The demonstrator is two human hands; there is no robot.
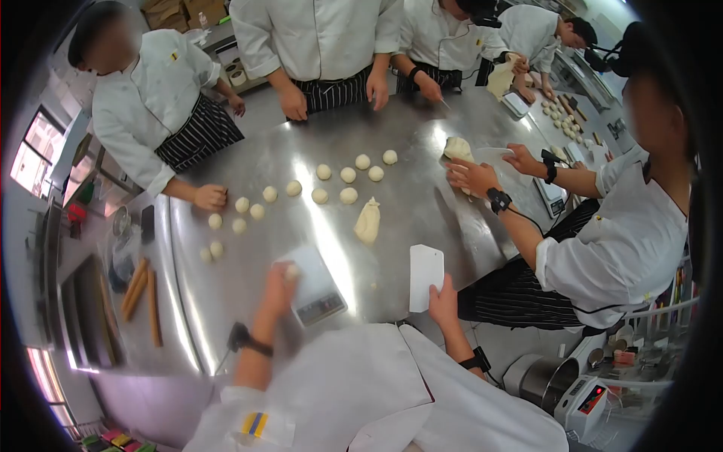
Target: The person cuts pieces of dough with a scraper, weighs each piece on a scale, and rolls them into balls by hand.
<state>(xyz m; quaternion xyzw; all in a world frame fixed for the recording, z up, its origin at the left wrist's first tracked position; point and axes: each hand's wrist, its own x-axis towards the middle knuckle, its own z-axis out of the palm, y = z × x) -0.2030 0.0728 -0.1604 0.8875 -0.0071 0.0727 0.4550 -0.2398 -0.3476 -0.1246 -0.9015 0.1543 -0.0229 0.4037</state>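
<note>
My left hand (279, 290) is closed round a small piece of dough (292, 272), over the left side of a digital kitchen scale (320, 280); both look blurred. In my right hand (443, 299) I grip a white dough scraper (426, 275), held upright at the table's near edge. Beyond the scale lies a long, torn lump of dough (367, 221). Several round dough balls (319, 196) are spread across the steel table (263, 162), running from centre to left.
On my right a co-worker's hands (474, 178) handle dough (457, 148) and a scraper. Another person's fist (210, 197) rests at the left by the balls. Rolling pins (135, 288) lie at the left, near a dark tray (89, 309). More people stand along the far side.
</note>
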